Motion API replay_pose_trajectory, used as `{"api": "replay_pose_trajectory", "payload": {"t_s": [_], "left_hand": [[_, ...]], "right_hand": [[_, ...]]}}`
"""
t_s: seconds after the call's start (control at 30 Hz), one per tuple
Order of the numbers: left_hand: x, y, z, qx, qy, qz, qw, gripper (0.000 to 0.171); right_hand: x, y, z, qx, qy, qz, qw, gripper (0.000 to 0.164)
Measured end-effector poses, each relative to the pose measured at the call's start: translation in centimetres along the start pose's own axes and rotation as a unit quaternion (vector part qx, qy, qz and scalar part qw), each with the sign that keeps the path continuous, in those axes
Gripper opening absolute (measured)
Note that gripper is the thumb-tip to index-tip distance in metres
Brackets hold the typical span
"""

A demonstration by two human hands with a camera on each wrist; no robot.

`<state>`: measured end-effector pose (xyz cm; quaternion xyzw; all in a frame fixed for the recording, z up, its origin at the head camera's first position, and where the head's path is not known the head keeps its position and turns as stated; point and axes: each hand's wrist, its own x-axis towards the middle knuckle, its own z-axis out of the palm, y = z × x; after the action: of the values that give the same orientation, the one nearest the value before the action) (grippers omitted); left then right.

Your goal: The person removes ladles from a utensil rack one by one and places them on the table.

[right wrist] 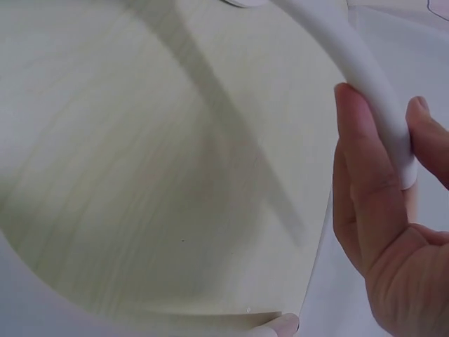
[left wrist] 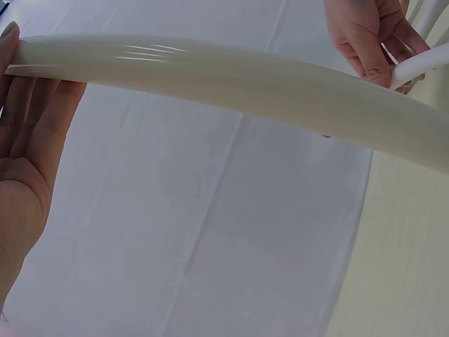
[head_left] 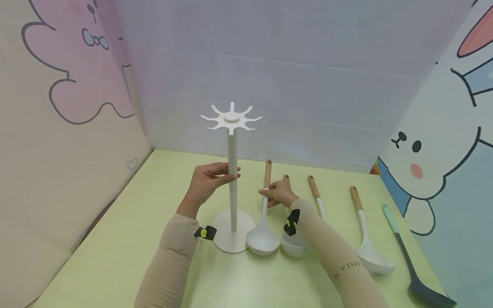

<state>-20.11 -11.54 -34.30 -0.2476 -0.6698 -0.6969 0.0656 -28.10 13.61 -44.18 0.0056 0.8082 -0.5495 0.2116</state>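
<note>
My left hand holds the pole of a white utensil stand, fingers behind and thumb in front. The stand is upright on a round base, with a ring of forked prongs on top. In the left wrist view, the pole crosses the picture between thumb and fingers. A white ladle with a wooden handle end is just right of the stand, its bowl toward me. My right hand pinches its white shaft just below the wood, between thumb and fingers.
To the right lie a second white ladle, a wooden-handled utensil partly hidden by my right sleeve, and another white ladle. A dark ladle with a mint handle lies near the table's right edge. Printed cloth walls surround the table.
</note>
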Motion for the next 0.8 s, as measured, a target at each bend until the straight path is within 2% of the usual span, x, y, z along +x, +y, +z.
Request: {"api": "replay_pose_trajectory", "payload": {"t_s": [0.57,0.8], "left_hand": [[0.0,-0.4,-0.1,0.0,0.0,-0.017,0.9998,0.035],[0.1,-0.4,-0.2,0.0,0.001,-0.008,1.0,0.033]], "right_hand": [[0.6,0.9,0.1,0.012,-0.019,0.02,1.0,0.021],[0.8,1.0,0.1,0.008,-0.022,0.027,0.999,0.019]]}}
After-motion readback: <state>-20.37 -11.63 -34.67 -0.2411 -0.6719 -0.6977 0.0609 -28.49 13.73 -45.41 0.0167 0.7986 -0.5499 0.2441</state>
